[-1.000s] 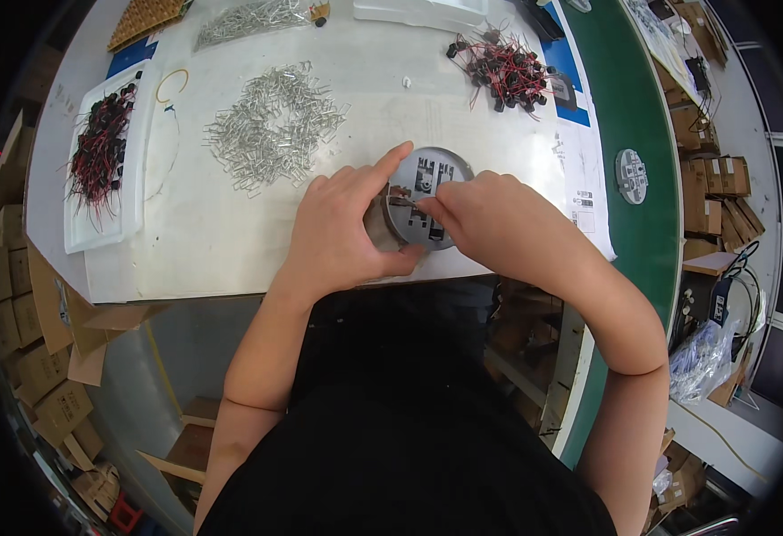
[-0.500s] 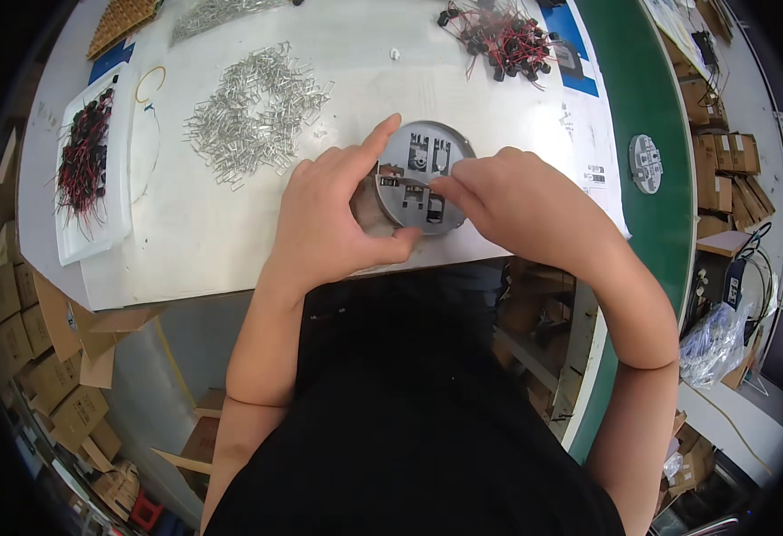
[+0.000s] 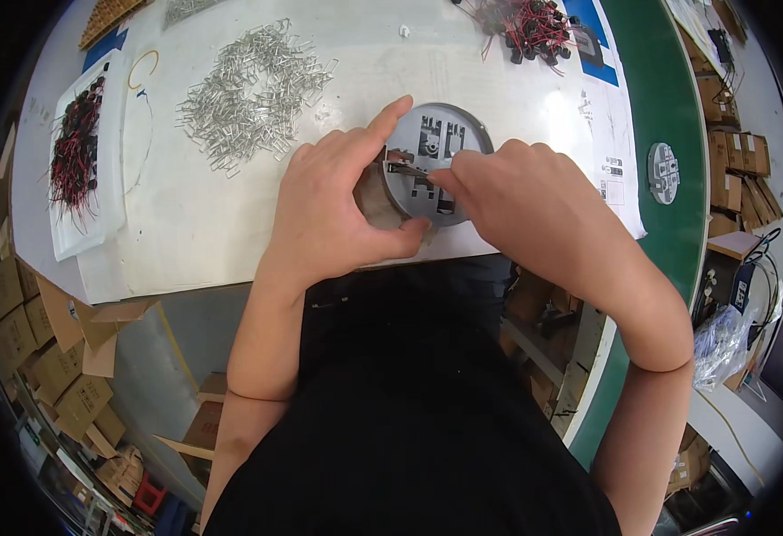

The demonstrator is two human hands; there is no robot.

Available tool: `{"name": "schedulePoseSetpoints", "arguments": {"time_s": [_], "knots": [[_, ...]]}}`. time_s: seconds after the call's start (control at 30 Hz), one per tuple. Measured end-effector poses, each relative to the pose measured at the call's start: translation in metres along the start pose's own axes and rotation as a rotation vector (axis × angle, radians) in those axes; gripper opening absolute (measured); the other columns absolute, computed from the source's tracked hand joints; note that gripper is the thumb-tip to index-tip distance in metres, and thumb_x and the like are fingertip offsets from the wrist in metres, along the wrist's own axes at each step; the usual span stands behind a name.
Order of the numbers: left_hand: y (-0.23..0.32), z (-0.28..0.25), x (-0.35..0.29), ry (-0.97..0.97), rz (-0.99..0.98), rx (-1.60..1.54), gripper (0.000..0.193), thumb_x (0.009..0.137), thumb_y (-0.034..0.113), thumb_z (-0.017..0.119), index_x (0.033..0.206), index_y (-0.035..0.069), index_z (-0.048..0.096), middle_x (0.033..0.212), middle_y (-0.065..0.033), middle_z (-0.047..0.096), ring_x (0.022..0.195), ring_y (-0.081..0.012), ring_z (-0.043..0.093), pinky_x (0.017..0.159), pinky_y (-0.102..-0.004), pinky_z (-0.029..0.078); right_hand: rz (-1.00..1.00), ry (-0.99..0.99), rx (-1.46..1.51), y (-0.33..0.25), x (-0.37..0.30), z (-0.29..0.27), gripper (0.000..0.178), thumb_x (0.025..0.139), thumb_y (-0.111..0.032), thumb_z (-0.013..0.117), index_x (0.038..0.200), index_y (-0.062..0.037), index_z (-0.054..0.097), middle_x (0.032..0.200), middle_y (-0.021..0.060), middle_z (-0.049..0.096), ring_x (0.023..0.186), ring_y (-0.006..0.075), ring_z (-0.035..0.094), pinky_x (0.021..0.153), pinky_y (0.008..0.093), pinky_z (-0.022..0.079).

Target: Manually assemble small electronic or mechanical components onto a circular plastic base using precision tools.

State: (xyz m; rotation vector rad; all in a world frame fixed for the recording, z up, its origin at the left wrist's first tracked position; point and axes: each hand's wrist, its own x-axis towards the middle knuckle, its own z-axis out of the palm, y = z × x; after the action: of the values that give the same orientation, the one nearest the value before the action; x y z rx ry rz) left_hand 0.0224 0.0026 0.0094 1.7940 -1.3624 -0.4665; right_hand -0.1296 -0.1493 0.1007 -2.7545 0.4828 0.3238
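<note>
At the far left edge of the white worktable (image 3: 195,232) a white tray (image 3: 83,228) holds a bundle of red and black wired parts (image 3: 74,156). To its right, farther up the table, lies a loose heap of small bent metal clips (image 3: 248,94).

Near the table's near edge the left hand (image 3: 333,210) curls around the left side of a round grey plastic disc (image 3: 441,161), which is held tilted up off the tabletop. Its thumb presses against the disc's lower rim, its index finger stretches up along the far-left rim, and the other fingers are folded behind the part, so the hand is closed on the disc.

The right hand (image 3: 521,192) comes in from the right and lies over the disc's right half. Its thumb and forefinger are pressed together on a thin metal clip (image 3: 407,166) whose tip rests on the disc's slotted face near the left rim.

Far right of the hands sits a pile of red wired components (image 3: 526,22). Beyond the table's right edge runs a green conveyor belt (image 3: 677,107) carrying a small round grey part (image 3: 664,171).
</note>
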Motion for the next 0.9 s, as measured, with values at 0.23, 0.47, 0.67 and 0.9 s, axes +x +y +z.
{"name": "schedulePoseSetpoints", "arguments": {"time_s": [0.23,0.47,0.67,0.9], "knots": [[0.000,-0.005,0.002,-0.037,-0.018,-0.025,0.096,0.063,0.028,0.089,0.152,0.013,0.059,0.092,-0.0054,0.070,0.085,-0.0265,0.064,0.084,-0.0393,0.045,0.006,0.024,0.021,0.015,0.001,0.010,0.039,0.105,-0.033,0.067,0.081,-0.0023,0.068,0.067,0.0209,0.065,0.069,0.0428,0.068,0.062,0.0496,0.054],[-0.008,0.005,-0.001,0.091,0.040,-0.018,0.032,0.078,0.007,0.081,0.109,0.004,0.075,0.098,-0.0116,0.074,0.089,-0.0304,0.068,0.084,-0.0422,0.051,-0.092,0.314,0.439,0.026,-0.035,0.048,0.047,0.083,-0.035,0.090,0.111,-0.0065,0.066,0.096,0.0118,0.070,0.074,0.0350,0.071,0.068,0.0430,0.057],[0.017,0.012,-0.009,0.136,-0.180,-0.449,0.018,0.097,0.007,0.071,0.113,0.000,0.070,0.088,-0.0092,0.073,0.074,-0.0104,0.061,0.071,-0.0272,0.049,-0.100,0.831,0.178,0.023,-0.032,0.086,0.046,0.080,-0.021,0.091,0.117,-0.0074,0.066,0.097,0.0117,0.070,0.071,0.0299,0.072,0.061,0.0371,0.057],[0.019,0.002,-0.012,-0.015,-0.232,-0.531,0.019,0.109,0.008,0.059,0.122,-0.004,0.065,0.077,-0.0076,0.071,0.070,-0.0079,0.060,0.069,-0.0256,0.050,0.428,1.406,0.352,0.218,-0.087,0.017,0.032,0.100,-0.018,0.077,0.124,0.0014,0.069,0.102,0.0126,0.076,0.078,0.0156,0.067,0.070,0.0299,0.055]]}}
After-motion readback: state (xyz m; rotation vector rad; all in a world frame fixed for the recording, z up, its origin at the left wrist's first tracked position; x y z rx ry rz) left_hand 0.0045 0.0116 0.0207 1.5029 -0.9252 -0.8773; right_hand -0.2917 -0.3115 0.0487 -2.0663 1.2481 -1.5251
